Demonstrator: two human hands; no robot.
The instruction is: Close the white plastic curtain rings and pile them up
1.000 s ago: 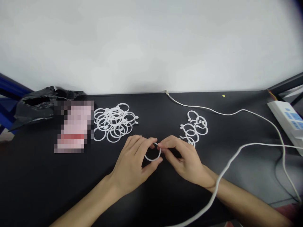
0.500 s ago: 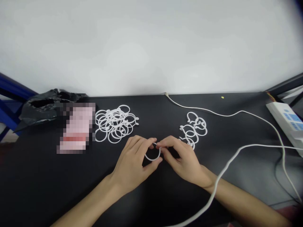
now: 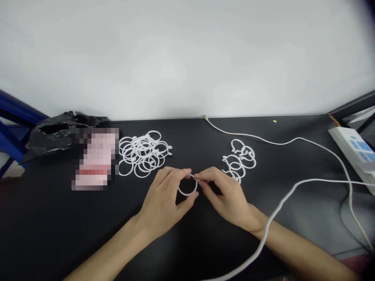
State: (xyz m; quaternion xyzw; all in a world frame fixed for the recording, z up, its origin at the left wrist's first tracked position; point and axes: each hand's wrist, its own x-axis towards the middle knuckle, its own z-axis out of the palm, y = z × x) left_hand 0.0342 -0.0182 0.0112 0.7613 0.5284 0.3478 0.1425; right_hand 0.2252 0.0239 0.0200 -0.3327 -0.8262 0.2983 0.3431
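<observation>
Between my two hands is a white plastic ring, its lower curve showing in front of the black table. My left hand grips the ring's left side, fingers over the top and thumb near the lower right. At the upper right of the ring, the thumb and forefinger of my right hand pinch it; the pinched part is hidden by the fingertips. A heap of similar white rings with small tabs lies beyond my left hand. Several more rings lie beyond my right hand.
A blurred-out pink item lies at the left by a torn black plastic bag. A white cable crosses over my right forearm. Another cable runs along the back towards a white power strip. A white wall stands behind.
The ring has shifted slightly up and left between my hands. My left thumb has moved a little up and left too; both hands keep their grip.
</observation>
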